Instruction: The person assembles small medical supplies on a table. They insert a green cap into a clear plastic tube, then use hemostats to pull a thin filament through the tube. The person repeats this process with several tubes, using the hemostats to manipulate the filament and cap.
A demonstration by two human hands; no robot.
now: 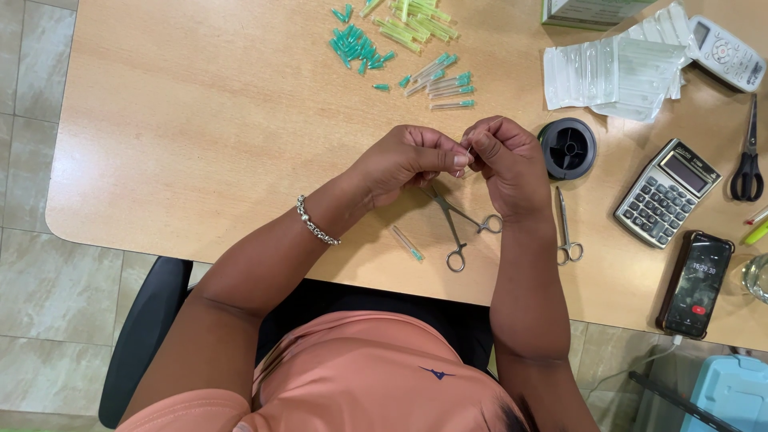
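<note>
Pinching something very thin and pale between thumb and forefinger, the left hand point(408, 160) and the right hand point(506, 160) meet fingertip to fingertip just above the light wooden desk point(200, 144), each grip closed tight on the small pale needle-like piece point(466, 155), which is too fine to make out clearly; holding it raised and close to the body likely keeps it steady and in good view. A silver chain bracelet point(318, 223) sits on the left wrist. Directly under the hands lies a pair of slim steel forceps with ring handles point(460, 224), opened, and a second steel pair point(566, 228) lies closed just beside the right wrist, both within easy reach. A single clear tube with a green tip point(407, 243) rests near the left forearm. Further off, toward the far edge, sit a heap of green plastic caps point(356, 44), a cluster of clear green-capped tubes point(444, 84) and yellow-green tubes point(412, 24), apparently sorted by kind. A round black spool point(567, 147) stands just right of the hands, with clear plastic packets point(612, 76), a grey calculator point(666, 192), black-handled scissors point(748, 156) and a dark phone point(696, 284) beyond.
</note>
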